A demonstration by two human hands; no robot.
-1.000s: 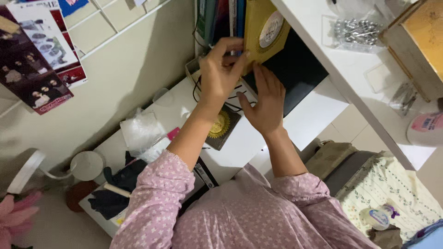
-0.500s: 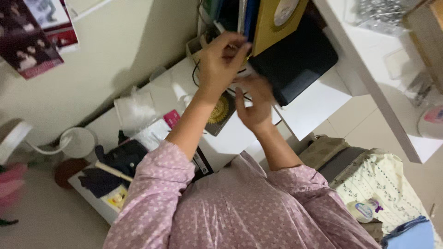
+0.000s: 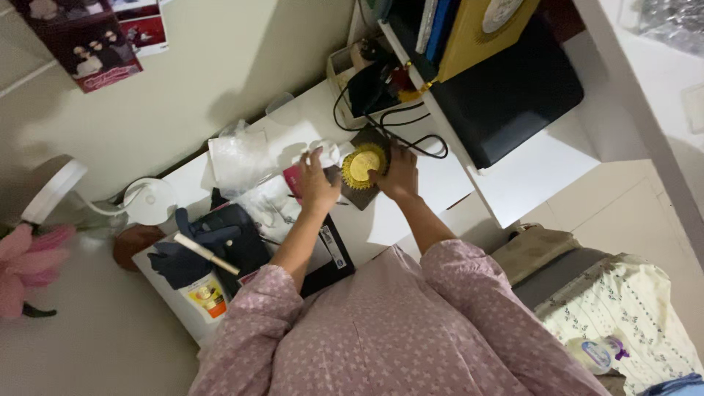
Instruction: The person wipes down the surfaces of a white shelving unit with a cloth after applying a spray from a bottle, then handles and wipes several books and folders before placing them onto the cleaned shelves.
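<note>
Both my hands are on the small dark book w/ the gold round emblem [image 3: 362,167], which lies flat on the white desk [image 3: 411,213]. My left hand [image 3: 317,183] sits at the book's left edge, fingers curled round that side and gripping it; a bit of white crumpled stuff [image 3: 323,152] shows just past the fingertips, can't tell if I'm holding it too. My right hand [image 3: 398,176] is at the book's right edge, fingers bent onto the cover beside the emblem, thumb side hidden so can't tell if it really grips or just presses.

Just beyond my right hand a black cable [image 3: 411,139] loops over the desk, touching the book's far corner. Further past it stands a black laptop [image 3: 513,95], w/ a yellow book [image 3: 484,29] leaning in front of it.

Left of my left hand: a clear plastic bag [image 3: 238,158], then a white lamp base [image 3: 150,199]. Nearer me on that side, a black pouch [image 3: 220,238] w/ a pale stick across it. A pink flower [image 3: 26,271] is well off to the left. My sleeves are pink, dotted
</note>
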